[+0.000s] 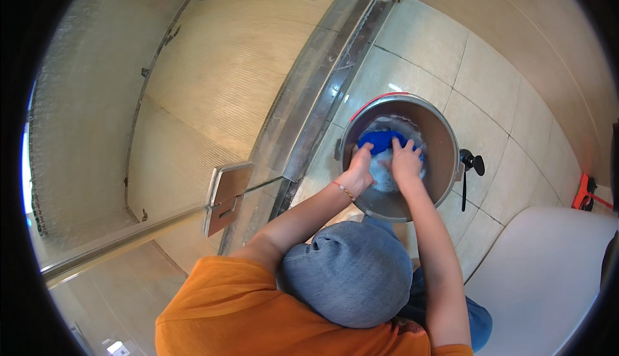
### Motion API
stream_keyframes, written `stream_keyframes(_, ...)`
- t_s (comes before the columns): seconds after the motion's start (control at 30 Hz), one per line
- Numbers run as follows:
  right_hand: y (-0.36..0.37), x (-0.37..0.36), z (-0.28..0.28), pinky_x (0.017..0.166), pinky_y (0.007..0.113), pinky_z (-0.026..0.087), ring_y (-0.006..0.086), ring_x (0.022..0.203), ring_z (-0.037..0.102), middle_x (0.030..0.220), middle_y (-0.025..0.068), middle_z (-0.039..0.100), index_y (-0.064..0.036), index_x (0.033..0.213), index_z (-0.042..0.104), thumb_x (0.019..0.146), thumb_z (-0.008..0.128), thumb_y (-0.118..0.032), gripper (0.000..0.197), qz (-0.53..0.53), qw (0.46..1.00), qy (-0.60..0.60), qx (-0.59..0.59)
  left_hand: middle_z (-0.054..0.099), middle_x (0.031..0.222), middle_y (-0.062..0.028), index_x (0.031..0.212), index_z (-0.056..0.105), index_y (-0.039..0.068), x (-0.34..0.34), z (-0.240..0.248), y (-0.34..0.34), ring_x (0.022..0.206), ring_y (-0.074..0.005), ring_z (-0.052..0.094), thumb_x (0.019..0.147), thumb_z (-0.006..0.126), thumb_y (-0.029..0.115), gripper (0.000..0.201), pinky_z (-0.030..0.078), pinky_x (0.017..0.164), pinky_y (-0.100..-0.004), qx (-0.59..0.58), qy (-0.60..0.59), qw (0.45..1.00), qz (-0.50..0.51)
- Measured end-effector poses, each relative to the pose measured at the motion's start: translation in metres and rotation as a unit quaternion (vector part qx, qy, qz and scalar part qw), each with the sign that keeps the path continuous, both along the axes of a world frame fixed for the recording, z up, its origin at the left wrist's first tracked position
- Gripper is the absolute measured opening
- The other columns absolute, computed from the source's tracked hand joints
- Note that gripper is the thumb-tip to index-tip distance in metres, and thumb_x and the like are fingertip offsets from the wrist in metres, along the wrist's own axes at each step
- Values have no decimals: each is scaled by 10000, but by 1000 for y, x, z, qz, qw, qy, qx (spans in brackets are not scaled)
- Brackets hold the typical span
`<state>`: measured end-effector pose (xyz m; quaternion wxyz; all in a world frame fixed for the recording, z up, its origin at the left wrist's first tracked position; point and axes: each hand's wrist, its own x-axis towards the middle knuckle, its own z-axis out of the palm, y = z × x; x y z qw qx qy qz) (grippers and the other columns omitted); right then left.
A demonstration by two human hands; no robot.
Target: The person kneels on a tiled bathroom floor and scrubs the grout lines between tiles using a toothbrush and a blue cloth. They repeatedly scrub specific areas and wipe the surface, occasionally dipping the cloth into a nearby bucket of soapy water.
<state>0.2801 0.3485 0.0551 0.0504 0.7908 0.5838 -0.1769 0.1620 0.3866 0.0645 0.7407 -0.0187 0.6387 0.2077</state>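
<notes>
A grey-brown bucket [441, 163] stands on the tiled floor in front of me, with white suds [382, 179] and water in its bottom. Down inside it is a bright blue cloth [382, 140], bunched up and partly under the foam. My left hand [361, 166], with a beaded bracelet at the wrist, reaches in and grips the cloth's left part. From the right, my right hand [405, 161] is bent over the cloth's right side, its fingertips pressed onto it. Some of the fingers are hidden by the cloth and suds.
A black handled fitting [474, 163] sticks out at the bucket's right side. To the left run a raised metal sill [322, 92] and a glass door with a metal hinge [229, 195]. A red tool [584, 192] lies by the right wall, near a smooth white surface [541, 272].
</notes>
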Motion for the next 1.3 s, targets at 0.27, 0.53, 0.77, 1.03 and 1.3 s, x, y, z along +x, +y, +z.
stream_keyframes(0.27,-17,11,-13,894,433,545,312,1044,684,1126,200,707,-89,1264,637,913,677,-130,356,117,937,287,-161,420,1603,-158,1507,436,123,-13,-59,-1,1496,-501,251,1037,448,486,594,-49,1060,-864,-117,4,993,-3)
stream_keyframes(0.53,6,52,99,879,266,425,115,976,525,999,9,570,-44,983,615,930,688,-67,93,32,762,634,-129,709,1070,-139,1132,635,61,-8,-16,8,976,-344,703,991,574,359,336,547,917,-630,-3,-230,972,-34)
stream_keyframes(0.77,8,60,127,825,259,406,96,919,498,955,-15,541,-34,914,611,876,704,-51,102,8,713,698,-71,714,930,-96,982,661,67,-8,-1,20,853,-251,711,971,636,160,97,612,837,-428,36,-304,950,-58)
stream_keyframes(1.03,8,38,103,905,277,460,88,994,584,1050,9,652,-84,1011,663,1002,666,-175,91,-246,556,774,175,698,1121,-86,1223,672,11,5,38,13,1064,-160,647,1066,551,473,503,508,962,-318,458,-35,877,-142)
stream_keyframes(1.3,13,11,87,1118,346,390,204,1309,494,1402,115,514,-25,1424,515,1039,636,-257,465,-225,736,604,205,523,1468,-155,1659,158,63,13,71,-1,1296,-194,535,976,707,463,963,405,1119,-327,467,-115,867,-133)
